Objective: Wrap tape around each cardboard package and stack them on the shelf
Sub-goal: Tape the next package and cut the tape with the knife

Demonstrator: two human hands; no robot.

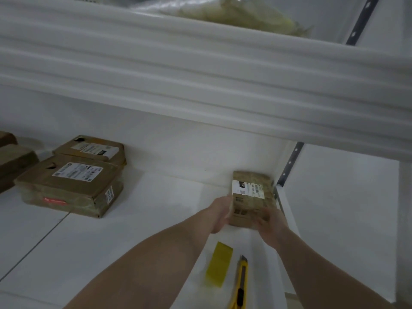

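Two bare forearms, no sleeves, bare hands

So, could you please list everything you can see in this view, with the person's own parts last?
Small brown cardboard package with white labels: one, brown, on the white shelf at right, held between both hands.
Large brown taped cardboard packages with white labels: two, brown, left on the shelf, one behind the other.
Further brown packages: at least two, brown, cut off at the left edge.
Yellow utility knife: one, yellow and black, near edge of the shelf.
Yellow-green flat piece: one, left of the knife; what it is I cannot tell.
White shelf board: one, white, under everything.
Upper white shelf: one, overhead.
Clear plastic bag: one, pale, on the upper shelf.
Left hand: grip on the small package's left side.
Right hand: grip on its near right corner.
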